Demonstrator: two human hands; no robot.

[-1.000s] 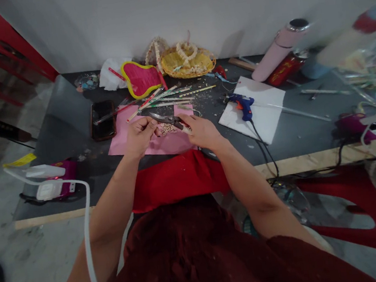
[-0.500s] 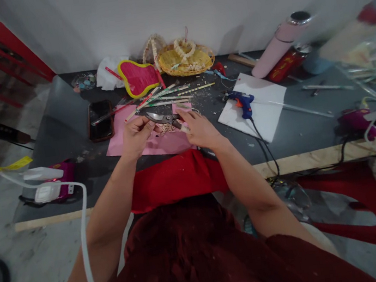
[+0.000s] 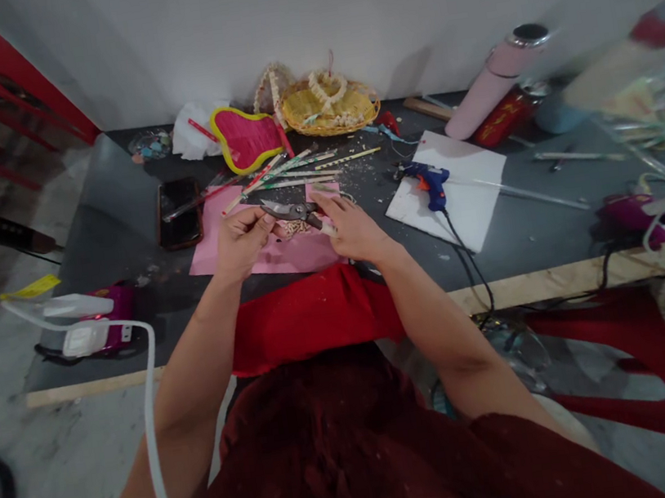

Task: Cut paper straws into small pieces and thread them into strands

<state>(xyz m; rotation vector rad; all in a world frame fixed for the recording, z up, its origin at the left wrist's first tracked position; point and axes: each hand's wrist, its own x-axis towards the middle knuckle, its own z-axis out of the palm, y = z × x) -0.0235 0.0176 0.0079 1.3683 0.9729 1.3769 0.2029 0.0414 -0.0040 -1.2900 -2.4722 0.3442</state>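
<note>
Grey-bladed pruners (image 3: 296, 211) hover over pink paper (image 3: 206, 252), gripped in the curled right hand (image 3: 359, 227). The left hand (image 3: 238, 246) pinches near the blades; whether it holds anything, I cannot tell. Little has shifted, suggesting steady positioning.

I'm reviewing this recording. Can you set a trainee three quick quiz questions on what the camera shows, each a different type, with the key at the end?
1. Which item is the right hand holding?
A) a pink thermos
B) pruning shears
C) a red can

2. True or false: the blue glue gun lies on the white board.

3. Fill in the blank: as the wearer sees it, the phone lies to the ____ of the pink paper.

Key: 1. B; 2. true; 3. left
</note>
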